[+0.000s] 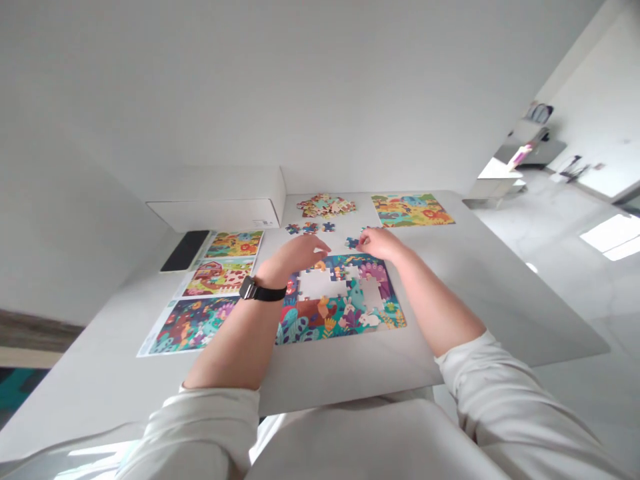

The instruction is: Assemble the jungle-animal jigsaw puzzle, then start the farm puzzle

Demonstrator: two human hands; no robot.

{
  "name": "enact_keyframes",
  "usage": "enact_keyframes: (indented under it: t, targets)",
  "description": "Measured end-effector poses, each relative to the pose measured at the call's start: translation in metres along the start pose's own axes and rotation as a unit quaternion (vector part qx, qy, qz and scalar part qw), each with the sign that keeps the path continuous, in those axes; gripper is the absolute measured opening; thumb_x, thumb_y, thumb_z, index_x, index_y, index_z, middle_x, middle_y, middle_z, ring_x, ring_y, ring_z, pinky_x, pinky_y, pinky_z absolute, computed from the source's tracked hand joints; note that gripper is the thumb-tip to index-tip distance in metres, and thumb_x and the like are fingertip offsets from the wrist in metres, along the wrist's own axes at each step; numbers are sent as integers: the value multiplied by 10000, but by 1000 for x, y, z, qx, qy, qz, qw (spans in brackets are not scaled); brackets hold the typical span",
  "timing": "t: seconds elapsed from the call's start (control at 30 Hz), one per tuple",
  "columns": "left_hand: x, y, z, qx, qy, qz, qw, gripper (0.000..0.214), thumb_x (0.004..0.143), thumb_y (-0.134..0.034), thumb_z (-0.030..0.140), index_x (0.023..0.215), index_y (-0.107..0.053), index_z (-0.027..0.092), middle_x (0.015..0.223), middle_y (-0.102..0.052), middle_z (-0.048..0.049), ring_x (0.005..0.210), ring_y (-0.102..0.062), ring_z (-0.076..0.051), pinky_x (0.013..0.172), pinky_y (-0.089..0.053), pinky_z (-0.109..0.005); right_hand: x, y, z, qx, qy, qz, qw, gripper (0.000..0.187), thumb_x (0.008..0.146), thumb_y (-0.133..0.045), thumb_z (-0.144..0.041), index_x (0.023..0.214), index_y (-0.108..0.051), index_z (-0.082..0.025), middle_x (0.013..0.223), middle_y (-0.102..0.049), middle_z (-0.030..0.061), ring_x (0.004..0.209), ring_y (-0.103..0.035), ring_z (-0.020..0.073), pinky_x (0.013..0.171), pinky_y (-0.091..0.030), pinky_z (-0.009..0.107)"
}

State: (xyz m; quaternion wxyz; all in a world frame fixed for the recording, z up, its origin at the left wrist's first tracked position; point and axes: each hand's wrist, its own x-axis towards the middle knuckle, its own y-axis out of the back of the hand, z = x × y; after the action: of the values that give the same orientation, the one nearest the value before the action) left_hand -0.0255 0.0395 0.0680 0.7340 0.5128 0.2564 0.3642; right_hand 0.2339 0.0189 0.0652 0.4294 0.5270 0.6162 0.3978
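Observation:
A partly assembled jigsaw puzzle (370, 320) with rabbits and plants lies on the table in front of me, with gaps in its upper middle and right side. My left hand (303, 253) hovers over its upper left edge; thumb and fingers are slightly apart, and nothing shows between them. Just beyond the top edge, my right hand (379, 243) pinches a dark blue puzzle piece (351, 243) by its right side. Loose puzzle pieces (329, 227) lie beyond my left hand. Another piece is partly hidden behind my right hand.
A heap of puzzle pieces (327, 205) sits near the wall, beside a white box (215, 213). An animal puzzle (414, 210) lies at the back right. To the left are a sheet of printed pictures (217, 278) and a black phone (185, 251).

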Motion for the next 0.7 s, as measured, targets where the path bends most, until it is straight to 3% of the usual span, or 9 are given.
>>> enact_keyframes:
  t: [0.17, 0.3, 0.5, 0.7]
  targets:
    - [-5, 19, 8, -82, 61, 155, 983, 307, 916, -585, 291, 1095, -823, 214, 967, -821, -65, 840, -717, -213, 788, -510, -277, 5, 26, 33, 98, -52, 57, 992, 162, 944, -720, -335, 1035, -763, -208, 949, -816, 45, 834, -719, 175, 752, -472, 258]
    - [-8, 27, 18, -120, 91, 218, 964, 310, 946, -582, 430, 959, -783, 195, 772, -767, -50, 681, -639, -189, 652, -432, -278, 8, 34, 50, 111, -76, 131, 982, 157, 934, -726, -346, 994, -765, -206, 1035, -808, 62, 919, -722, 191, 820, -494, 276]
    - [-10, 30, 22, -104, 113, 238, 959, 533, 1008, -444, 584, 737, -690, 197, 602, -657, -50, 665, -611, -211, 606, -368, -295, 14, 36, 69, 122, -93, 168, 974, 135, 920, -717, -307, 985, -772, -204, 1034, -802, 62, 947, -729, 205, 870, -530, 304]
    - [-7, 25, 18, -109, 79, 223, 965, 368, 1004, -449, 410, 931, -746, 205, 699, -714, -43, 674, -626, -201, 663, -409, -286, 20, 28, 76, 105, -105, 159, 976, 130, 906, -734, -257, 1015, -769, -195, 1041, -802, 78, 958, -734, 209, 896, -540, 320]
